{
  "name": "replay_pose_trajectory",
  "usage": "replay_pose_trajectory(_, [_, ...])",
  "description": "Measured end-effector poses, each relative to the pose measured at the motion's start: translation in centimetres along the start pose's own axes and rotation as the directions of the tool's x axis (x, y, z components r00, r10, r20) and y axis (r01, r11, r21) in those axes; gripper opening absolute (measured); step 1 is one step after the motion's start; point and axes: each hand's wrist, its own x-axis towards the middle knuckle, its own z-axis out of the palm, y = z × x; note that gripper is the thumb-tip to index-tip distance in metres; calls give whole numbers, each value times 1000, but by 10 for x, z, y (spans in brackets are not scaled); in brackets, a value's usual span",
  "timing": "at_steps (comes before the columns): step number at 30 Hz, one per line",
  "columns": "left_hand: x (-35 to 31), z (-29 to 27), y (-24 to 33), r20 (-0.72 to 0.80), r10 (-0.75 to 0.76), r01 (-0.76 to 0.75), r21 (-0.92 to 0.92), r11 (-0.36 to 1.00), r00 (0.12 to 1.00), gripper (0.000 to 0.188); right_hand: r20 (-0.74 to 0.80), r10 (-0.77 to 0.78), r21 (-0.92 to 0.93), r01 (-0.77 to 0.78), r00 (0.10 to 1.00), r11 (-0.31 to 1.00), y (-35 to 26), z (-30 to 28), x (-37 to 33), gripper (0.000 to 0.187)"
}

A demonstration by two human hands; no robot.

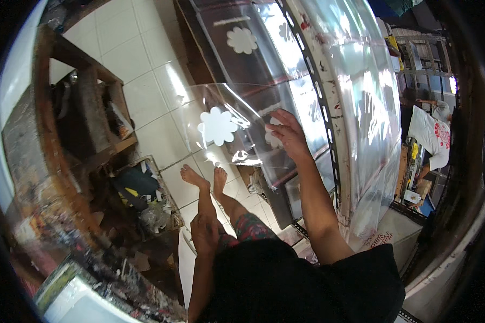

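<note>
My right hand (pixel 288 134) reaches forward with its fingers closed on the right part of a clear plastic sheet (pixel 194 118). The sheet is glossy, slightly curled, and carries a white flower shape (pixel 217 126). It hangs in the air above the tiled floor and the edge of a dark work surface (pixel 248 70). On that surface are more clear sheets, one with a white flower (pixel 242 40). My left hand (pixel 205 231) is low beside my leg, apart from the sheet; its fingers are too dim to make out.
A perforated metal rail (pixel 320 91) runs along the right, beside a shiny stack of clear plastic (pixel 366 102). At left stand a paint-stained wooden frame (pixel 86 59) and a crate (pixel 172 207) of dark cloth and plastic. A person in a white shirt (pixel 428 134) is at far right.
</note>
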Motion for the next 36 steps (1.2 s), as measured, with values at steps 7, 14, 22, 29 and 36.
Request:
replay_pose_trajectory(7, [-85, 110, -112, 280, -142, 96, 171, 981, 950, 53, -284, -338, -265, 266, 897, 927, 96, -189, 10, 61])
replay_pose_trajectory(14, [-108, 150, -133, 341, -201, 125, 231, 965, 918, 49, -474, -362, 268, 524, 803, 809, 139, -315, 11, 56])
replay_pose_trajectory(22, [-99, 159, -128, 352, -284, 184, 292, 938, 892, 46, -764, -151, 109, 356, 627, 928, 159, -372, 32, 56])
replay_pose_trajectory(29, [-111, 164, -142, 371, -299, 181, 321, 930, 879, 51, -748, -164, 69, 321, 643, 945, 157, -391, 46, 55])
replay_pose_trajectory(36, [-107, 164, -136, 360, -293, 188, 297, 936, 886, 47, -791, -135, 76, 316, 596, 946, 145, -362, 59, 48])
